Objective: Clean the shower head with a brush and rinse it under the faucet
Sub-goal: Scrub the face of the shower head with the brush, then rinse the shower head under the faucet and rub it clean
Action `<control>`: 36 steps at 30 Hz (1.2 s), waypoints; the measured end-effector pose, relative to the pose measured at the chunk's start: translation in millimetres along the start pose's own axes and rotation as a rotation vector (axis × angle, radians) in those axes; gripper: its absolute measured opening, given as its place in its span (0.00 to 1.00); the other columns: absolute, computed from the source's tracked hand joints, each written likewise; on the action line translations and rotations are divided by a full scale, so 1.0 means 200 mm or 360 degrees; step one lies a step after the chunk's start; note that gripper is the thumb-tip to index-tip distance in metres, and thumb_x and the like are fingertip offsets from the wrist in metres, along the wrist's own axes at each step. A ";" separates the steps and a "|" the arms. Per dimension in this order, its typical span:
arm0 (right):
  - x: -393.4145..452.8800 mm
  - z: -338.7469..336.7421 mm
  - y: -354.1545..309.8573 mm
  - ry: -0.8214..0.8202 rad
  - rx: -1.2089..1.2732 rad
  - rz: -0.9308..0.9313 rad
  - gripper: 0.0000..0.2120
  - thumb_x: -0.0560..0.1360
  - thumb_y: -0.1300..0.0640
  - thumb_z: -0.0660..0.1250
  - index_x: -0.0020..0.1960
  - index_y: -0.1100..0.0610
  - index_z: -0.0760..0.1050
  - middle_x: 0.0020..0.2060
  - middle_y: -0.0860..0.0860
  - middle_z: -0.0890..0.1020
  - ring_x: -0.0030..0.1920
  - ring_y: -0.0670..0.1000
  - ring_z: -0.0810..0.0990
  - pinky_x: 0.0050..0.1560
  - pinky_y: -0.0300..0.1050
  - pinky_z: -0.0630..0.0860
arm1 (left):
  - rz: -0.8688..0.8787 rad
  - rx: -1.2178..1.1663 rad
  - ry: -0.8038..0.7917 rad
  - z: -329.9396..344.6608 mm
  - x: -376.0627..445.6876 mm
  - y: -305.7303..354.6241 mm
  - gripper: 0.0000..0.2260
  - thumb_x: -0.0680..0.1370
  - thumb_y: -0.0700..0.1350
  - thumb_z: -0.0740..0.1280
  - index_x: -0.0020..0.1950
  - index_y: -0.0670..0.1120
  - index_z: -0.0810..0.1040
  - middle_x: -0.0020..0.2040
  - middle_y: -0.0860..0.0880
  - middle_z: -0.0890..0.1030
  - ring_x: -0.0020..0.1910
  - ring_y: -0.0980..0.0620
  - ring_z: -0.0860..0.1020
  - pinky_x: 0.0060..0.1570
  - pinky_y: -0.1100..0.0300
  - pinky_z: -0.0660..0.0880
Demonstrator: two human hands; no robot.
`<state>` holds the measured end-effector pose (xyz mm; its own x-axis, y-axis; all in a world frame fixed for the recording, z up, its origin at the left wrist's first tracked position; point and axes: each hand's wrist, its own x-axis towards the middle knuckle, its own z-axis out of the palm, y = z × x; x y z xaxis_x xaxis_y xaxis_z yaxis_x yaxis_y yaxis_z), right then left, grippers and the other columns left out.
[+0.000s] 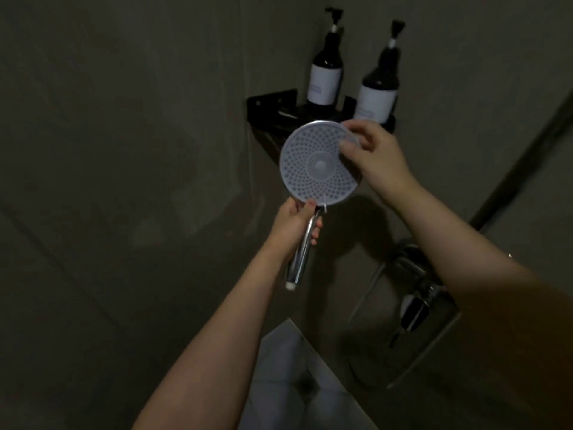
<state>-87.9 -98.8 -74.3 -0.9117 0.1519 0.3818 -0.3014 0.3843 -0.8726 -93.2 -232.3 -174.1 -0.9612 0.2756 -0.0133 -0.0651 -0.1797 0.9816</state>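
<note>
Two bare forearms in view, reaching up from bottom edge of frame. Left hand (294,221) and right hand (376,159) both bare: no gloves, no rings, no watch or bracelet showing. Fingernails short, unpainted as far as dim light shows. No sleeve on left arm up to frame edge. Right arm bare too; its near part blurred, close to camera. Rest of body out of view.

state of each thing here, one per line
shower head: held up, nozzle face toward camera, no hose on it
left hand: grips the handle
right hand: pinches the head's rim
bottles: upright on shelf
faucet: no water seen running
</note>
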 end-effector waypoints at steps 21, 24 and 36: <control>-1.02 -0.23 1.16 -0.0093 -0.2739 -0.0175 0.40 0.51 0.48 0.80 0.61 0.57 0.77 0.67 0.58 0.73 0.69 0.62 0.69 0.68 0.61 0.63 | -0.0481 0.0764 -0.0562 -0.02 0.03 -1.19 0.14 0.79 0.50 0.60 0.38 0.43 0.73 0.28 0.44 0.73 0.19 0.52 0.69 0.20 0.66 0.67; -1.05 -0.18 1.23 -0.0033 -0.2971 -0.0282 0.40 0.61 0.48 0.75 0.71 0.55 0.67 0.75 0.58 0.60 0.75 0.65 0.54 0.72 0.64 0.52 | -0.0448 0.0931 -0.0707 -0.01 0.08 -1.35 0.15 0.80 0.50 0.59 0.38 0.42 0.73 0.28 0.44 0.73 0.18 0.53 0.70 0.20 0.66 0.67; -1.04 -0.23 1.34 0.0123 -0.3269 -0.0607 0.22 0.74 0.56 0.63 0.68 0.56 0.67 0.72 0.57 0.59 0.75 0.65 0.44 0.72 0.65 0.49 | -0.0027 0.1521 -0.1136 0.13 0.31 -1.68 0.14 0.76 0.49 0.58 0.37 0.43 0.75 0.25 0.46 0.72 0.19 0.52 0.70 0.24 0.63 0.69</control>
<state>33.5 14.1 -374.1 -0.8661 -0.1528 0.4759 0.2954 0.6116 0.7339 -124.6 -130.1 -499.1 -0.5760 0.7885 -0.2154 0.4404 0.5213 0.7309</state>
